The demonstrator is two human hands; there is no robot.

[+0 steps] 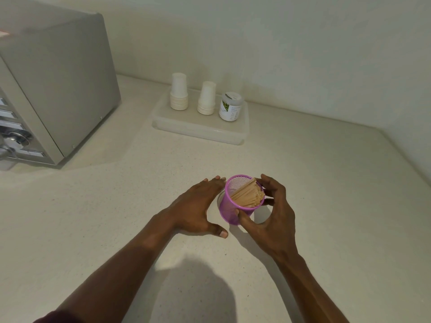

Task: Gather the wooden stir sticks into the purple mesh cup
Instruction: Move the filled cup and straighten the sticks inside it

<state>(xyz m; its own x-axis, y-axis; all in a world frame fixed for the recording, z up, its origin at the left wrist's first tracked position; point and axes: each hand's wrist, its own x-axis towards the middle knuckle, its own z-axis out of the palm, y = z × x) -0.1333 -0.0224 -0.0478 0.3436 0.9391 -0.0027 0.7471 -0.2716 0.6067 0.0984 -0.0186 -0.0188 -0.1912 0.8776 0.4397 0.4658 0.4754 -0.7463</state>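
Note:
The purple mesh cup stands on the pale countertop near the middle of the view. A bundle of wooden stir sticks fills it, leaning toward its right side. My right hand wraps around the cup from the right, thumb on the near wall and fingers at the far rim and side. My left hand lies flat on the counter just left of the cup, fingers spread and holding nothing; its fingertips reach the cup's far-left rim. I see no loose sticks on the counter.
A clear plastic box at the back carries two stacks of white paper cups and a lidded jar. A grey metal appliance fills the left. Walls meet at the far right corner.

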